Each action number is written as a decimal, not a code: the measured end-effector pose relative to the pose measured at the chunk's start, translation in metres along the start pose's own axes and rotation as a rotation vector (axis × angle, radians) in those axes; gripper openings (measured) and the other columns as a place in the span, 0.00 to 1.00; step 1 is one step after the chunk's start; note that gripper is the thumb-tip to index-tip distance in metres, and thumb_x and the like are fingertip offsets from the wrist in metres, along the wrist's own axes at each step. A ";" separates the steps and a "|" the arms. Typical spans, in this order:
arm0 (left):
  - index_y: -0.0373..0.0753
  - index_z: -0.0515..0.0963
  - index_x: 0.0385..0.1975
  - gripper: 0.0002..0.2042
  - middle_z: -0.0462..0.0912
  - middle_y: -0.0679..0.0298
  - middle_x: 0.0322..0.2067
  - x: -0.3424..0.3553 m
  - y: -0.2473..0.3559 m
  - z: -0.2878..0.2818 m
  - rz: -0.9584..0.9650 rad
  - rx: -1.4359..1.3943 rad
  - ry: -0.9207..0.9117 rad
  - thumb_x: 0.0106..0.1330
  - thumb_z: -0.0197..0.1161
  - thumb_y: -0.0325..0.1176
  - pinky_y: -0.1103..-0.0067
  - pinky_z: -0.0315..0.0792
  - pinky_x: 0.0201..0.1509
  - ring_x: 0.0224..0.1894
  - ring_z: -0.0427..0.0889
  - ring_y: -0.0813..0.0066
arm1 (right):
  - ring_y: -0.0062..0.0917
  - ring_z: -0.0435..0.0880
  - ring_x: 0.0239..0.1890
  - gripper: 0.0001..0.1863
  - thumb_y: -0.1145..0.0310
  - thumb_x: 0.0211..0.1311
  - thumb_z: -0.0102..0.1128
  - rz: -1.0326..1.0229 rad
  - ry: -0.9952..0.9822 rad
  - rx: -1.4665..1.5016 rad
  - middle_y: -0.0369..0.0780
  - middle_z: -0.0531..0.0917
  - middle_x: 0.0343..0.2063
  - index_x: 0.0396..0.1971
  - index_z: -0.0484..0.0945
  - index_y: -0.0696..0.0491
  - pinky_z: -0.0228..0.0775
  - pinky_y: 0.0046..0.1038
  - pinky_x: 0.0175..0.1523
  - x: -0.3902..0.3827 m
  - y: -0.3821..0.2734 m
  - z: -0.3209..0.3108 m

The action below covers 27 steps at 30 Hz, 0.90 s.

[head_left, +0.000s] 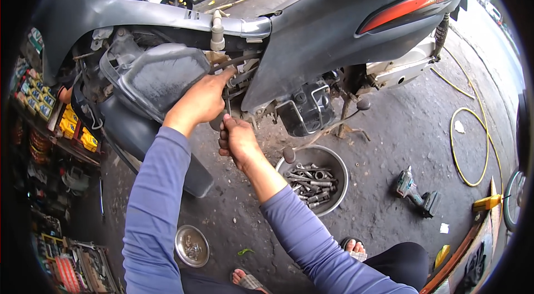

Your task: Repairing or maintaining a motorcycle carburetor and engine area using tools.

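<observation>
A dark grey motorbike (311, 32) stands before me with its lower side panels off. My left hand (201, 99) reaches into the gap beside the airbox cover (164, 74); its index finger extends to the hoses (236, 62), and the other fingers are curled, with what they hold hidden. Just below it, my right hand (240, 141) is closed on a slim metal hand tool (227, 99), whose shaft points up into the same gap. The tool's tip and exact kind are hidden.
Below the engine sits a metal bowl (344, 185) of sockets and wrenches. A cordless drill (417, 194) lies right of it, near a yellow hose (453, 144). A small metal dish (192, 246) is near my feet. Shelves of boxed goods (39, 99) and a tool tray (83, 266) line the left.
</observation>
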<state>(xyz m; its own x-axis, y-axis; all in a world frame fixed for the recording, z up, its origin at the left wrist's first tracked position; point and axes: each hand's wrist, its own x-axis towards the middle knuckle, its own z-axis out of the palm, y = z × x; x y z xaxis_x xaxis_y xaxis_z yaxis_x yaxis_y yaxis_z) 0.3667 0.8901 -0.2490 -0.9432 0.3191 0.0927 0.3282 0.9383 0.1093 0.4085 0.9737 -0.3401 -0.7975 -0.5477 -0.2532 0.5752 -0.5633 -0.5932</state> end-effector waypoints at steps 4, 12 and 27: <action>0.34 0.65 0.61 0.32 0.76 0.41 0.48 -0.002 -0.001 0.002 -0.007 0.032 0.030 0.49 0.50 0.15 0.63 0.67 0.58 0.52 0.74 0.45 | 0.18 0.61 0.13 0.15 0.59 0.72 0.42 -0.026 0.133 -0.054 0.29 0.63 0.14 0.28 0.68 0.52 0.61 0.24 0.20 -0.009 -0.009 0.008; 0.31 0.68 0.57 0.29 0.77 0.42 0.47 -0.004 -0.002 0.009 -0.025 0.006 0.110 0.49 0.48 0.14 0.63 0.67 0.58 0.52 0.74 0.45 | 0.15 0.52 0.08 0.20 0.53 0.73 0.42 -0.149 0.037 -0.204 0.28 0.57 0.11 0.21 0.63 0.48 0.39 0.22 0.13 0.016 0.011 -0.025; 0.29 0.71 0.54 0.27 0.73 0.44 0.54 -0.005 -0.002 0.009 0.012 -0.010 0.142 0.50 0.45 0.14 0.67 0.62 0.66 0.60 0.69 0.50 | 0.14 0.54 0.07 0.21 0.54 0.73 0.39 -0.178 0.021 -0.022 0.28 0.57 0.10 0.19 0.59 0.48 0.40 0.22 0.12 0.028 0.030 -0.008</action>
<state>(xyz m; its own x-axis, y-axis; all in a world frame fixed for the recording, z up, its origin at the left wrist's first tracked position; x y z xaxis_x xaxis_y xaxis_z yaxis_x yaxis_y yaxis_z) 0.3700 0.8883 -0.2580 -0.9225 0.3077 0.2330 0.3408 0.9328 0.1175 0.4021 0.9468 -0.3707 -0.8899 -0.4276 -0.1588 0.4211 -0.6362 -0.6464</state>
